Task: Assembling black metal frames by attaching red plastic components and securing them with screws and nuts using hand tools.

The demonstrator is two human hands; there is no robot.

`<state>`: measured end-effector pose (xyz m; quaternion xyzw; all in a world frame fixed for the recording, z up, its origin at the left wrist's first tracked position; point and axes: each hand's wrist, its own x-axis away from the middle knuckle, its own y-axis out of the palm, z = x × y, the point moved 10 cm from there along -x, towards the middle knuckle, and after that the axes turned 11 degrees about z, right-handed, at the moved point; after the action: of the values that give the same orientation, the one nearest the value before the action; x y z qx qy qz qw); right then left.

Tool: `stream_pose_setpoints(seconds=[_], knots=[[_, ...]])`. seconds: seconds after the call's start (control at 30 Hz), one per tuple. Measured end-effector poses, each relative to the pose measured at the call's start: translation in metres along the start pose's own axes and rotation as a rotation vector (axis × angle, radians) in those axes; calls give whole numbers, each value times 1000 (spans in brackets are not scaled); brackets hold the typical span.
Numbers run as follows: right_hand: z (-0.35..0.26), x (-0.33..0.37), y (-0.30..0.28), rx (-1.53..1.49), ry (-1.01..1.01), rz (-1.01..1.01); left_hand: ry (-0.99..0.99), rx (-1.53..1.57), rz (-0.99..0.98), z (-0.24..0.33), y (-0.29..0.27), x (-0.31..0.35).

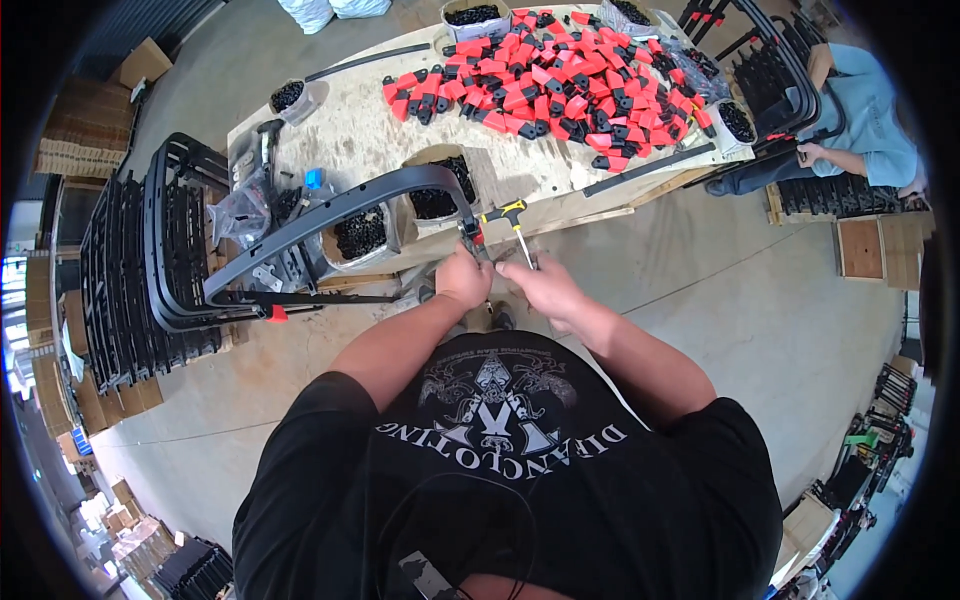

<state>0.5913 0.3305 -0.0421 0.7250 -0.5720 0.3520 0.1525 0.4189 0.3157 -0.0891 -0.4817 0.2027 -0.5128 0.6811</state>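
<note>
The curved black frame (340, 205) is in your left hand (463, 277), fingers wrapped tight; your right hand (540, 288) grips a T-handled tool (512, 222). Red clips (560, 85) cover the wooden worktop (370, 135).

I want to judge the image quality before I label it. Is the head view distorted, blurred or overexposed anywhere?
In the head view, fisheye bending curves the plywood worktable edges and leaves black corners; the middle is sharp, with the left hand on the curved grey plastic frame and the right hand by the yellow-and-black T-handle tool; the lower-left rim is overexposed and blurred; light is even, with soft shadows.
</note>
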Motion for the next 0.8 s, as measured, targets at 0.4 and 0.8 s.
stream_pose_setpoints(seconds=[0.4,0.8], knots=[[-69,-27,0,307,-480,210,-611,1383,-457,-27,-26,31],[-64,-62,24,307,-565,254,-598,1208,-175,-74,-66,59]])
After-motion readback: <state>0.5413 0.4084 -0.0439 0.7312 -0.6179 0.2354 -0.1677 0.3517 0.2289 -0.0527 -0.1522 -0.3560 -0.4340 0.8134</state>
